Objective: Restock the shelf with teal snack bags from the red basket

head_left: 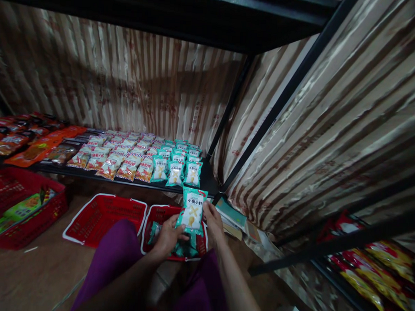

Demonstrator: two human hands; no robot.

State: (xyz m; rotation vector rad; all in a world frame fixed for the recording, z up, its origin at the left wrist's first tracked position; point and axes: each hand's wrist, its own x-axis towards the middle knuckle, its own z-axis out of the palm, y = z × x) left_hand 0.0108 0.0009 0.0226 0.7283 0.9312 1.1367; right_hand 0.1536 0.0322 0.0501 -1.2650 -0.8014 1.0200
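Observation:
Both of my hands hold one teal-and-white snack packet point(192, 210) upright over a red basket point(158, 214) on the floor. My left hand point(168, 236) grips its lower left edge; my right hand point(213, 221) grips its right edge. More teal packets point(186, 247) lie in the basket under my hands. On the low black shelf point(206, 179) ahead, rows of matching teal packets point(176, 168) lie next to rows of orange-and-white packets point(124, 161).
An empty red basket point(103, 215) lies to the left, and another red basket point(22, 207) with green packets stands farther left. Red and orange packets point(29, 141) fill the shelf's left end. A second shelf with red and yellow packets point(377, 268) is at right. Striped curtain behind.

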